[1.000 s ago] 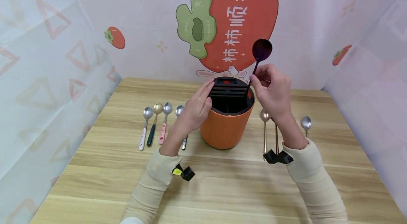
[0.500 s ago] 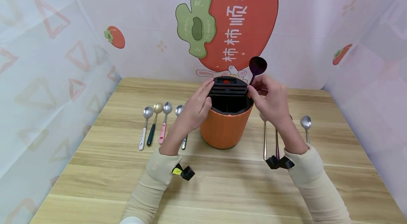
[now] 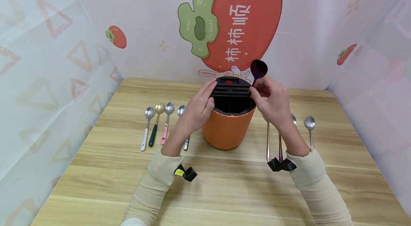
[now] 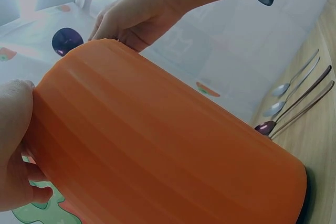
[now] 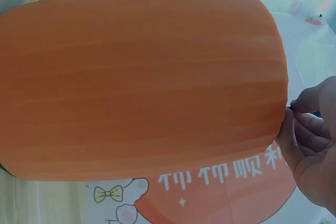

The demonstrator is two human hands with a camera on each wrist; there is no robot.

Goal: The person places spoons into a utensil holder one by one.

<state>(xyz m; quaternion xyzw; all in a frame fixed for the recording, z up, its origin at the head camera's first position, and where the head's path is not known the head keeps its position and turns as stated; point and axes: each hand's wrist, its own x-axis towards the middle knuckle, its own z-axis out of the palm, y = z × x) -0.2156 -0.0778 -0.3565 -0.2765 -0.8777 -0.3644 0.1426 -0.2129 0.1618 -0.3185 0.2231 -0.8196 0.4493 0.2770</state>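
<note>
An orange utensil holder [image 3: 226, 131] with a black slotted insert [image 3: 231, 91] stands upright in the middle of the table. My left hand [image 3: 196, 110] rests against its left rim, the fingers extended along the edge and the thumb apart from them. My right hand [image 3: 273, 101] pinches the handle of a dark purple spoon [image 3: 258, 68] at the holder's back right rim. The bowl points up above the fingers, and the handle's lower part is hidden behind the hand and rim. In the left wrist view, the spoon bowl [image 4: 67, 41] shows beyond the orange wall.
Left of the holder lie several spoons, among them a white-handled spoon [image 3: 145, 137], a green-handled spoon [image 3: 154, 133] and a pink-handled spoon [image 3: 165, 131]. To the right are a copper-coloured spoon [image 3: 268, 144] and a silver spoon [image 3: 309, 123]. Printed cloth walls [image 3: 144, 58] enclose the table.
My right hand has lowered the purple spoon toward the holder's back right rim, and its bowl now sits lower and slightly farther left. My left hand and the holder stay in place.
</note>
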